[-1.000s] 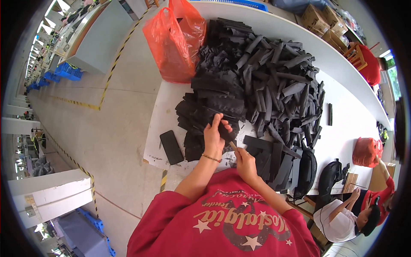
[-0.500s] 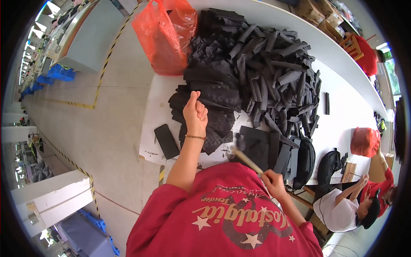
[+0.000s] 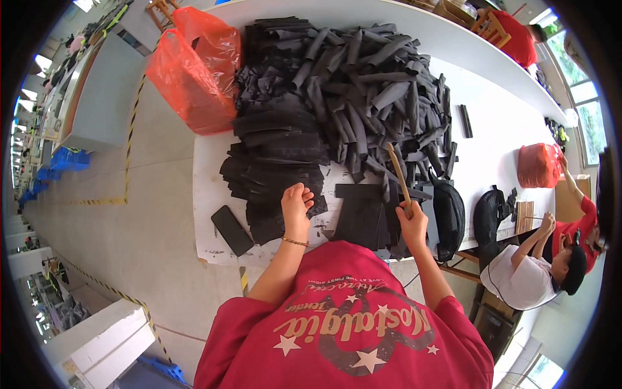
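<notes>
My left hand [image 3: 297,206] is raised over the near end of the stacked flat black strips [image 3: 275,152], its fingers curled closed. Whatever those fingers hold, if anything, is hidden. My right hand [image 3: 413,223] grips a light wooden stick [image 3: 400,174] that points away from me, toward the heap of rolled black pieces [image 3: 379,91]. Its far end lies in front of the heap, and I cannot tell whether it touches. Below and between my hands, a flat black sheet [image 3: 357,214] lies on the white table [image 3: 214,175] near its front edge.
A dark phone [image 3: 232,231] lies at the table's left corner. Behind it stands a red plastic bag [image 3: 194,78]. Black bags [image 3: 448,217] rest to the right. Farther right, a co-worker in white [image 3: 521,275] sits beside a person in red [image 3: 586,227] near a red bundle [image 3: 539,165].
My right hand has moved up and forward, and the stick has swung from pointing left to pointing away. My left hand has come down nearer to me. The whole view has shifted.
</notes>
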`<state>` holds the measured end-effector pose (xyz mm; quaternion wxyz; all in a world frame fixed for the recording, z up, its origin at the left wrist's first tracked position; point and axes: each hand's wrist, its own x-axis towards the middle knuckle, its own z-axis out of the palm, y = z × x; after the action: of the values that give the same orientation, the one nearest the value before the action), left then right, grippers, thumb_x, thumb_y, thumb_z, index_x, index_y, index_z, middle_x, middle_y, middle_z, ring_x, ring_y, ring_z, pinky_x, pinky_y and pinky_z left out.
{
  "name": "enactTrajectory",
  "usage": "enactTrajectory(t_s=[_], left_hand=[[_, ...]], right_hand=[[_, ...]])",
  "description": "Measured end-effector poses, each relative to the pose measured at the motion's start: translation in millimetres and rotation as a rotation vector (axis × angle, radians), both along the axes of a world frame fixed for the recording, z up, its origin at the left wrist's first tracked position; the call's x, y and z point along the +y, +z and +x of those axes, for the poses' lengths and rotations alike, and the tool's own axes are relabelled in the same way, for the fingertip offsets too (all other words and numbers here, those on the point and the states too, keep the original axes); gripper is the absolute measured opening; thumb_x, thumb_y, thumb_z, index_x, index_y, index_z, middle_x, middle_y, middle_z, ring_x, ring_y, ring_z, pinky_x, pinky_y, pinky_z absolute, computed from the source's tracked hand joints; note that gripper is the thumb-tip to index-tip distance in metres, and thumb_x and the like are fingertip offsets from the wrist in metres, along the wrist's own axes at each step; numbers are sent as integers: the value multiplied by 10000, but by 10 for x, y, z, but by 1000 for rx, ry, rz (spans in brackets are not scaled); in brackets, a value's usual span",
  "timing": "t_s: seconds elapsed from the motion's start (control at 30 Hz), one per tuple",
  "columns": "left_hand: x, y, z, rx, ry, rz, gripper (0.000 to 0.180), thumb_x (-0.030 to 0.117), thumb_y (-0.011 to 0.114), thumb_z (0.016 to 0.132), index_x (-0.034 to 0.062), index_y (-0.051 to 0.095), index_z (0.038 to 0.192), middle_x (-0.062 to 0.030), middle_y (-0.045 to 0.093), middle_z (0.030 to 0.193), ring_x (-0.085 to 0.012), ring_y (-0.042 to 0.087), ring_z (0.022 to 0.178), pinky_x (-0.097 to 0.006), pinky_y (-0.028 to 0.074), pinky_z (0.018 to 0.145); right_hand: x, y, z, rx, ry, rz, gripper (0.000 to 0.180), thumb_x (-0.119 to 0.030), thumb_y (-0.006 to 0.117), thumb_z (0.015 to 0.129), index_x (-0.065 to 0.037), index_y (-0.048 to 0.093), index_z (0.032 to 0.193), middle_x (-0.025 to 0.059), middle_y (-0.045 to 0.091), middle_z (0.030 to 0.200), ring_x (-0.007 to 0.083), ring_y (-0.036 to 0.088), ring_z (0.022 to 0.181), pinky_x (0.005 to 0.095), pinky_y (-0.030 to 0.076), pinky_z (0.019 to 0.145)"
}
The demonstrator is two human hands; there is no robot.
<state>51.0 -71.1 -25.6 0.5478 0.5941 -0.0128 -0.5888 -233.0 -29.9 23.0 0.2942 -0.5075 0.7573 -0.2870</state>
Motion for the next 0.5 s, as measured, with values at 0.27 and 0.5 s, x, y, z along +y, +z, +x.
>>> enactTrajectory(t_s=[0.27, 0.5], left_hand=[[-6, 17, -221, -52, -335, -70, 169, 204, 614, 915, 46, 599, 975, -25, 626, 804, -103, 607, 665, -224, 479, 560], [120, -53, -212, -85, -440, -87, 178, 210, 616, 923, 38, 611, 967, -34, 639, 809, -105, 613, 679, -223, 477, 579]], right_hand=[[-427, -393, 338, 123, 35, -185, 237, -209, 674, 855, 3, 609, 939, 180, 616, 844, 377, 608, 785, 425, 472, 681], [-778, -790, 582, 299, 108, -6, 323, -330, 670, 847, -21, 634, 935, 205, 661, 847, 395, 645, 814, 466, 508, 716]])
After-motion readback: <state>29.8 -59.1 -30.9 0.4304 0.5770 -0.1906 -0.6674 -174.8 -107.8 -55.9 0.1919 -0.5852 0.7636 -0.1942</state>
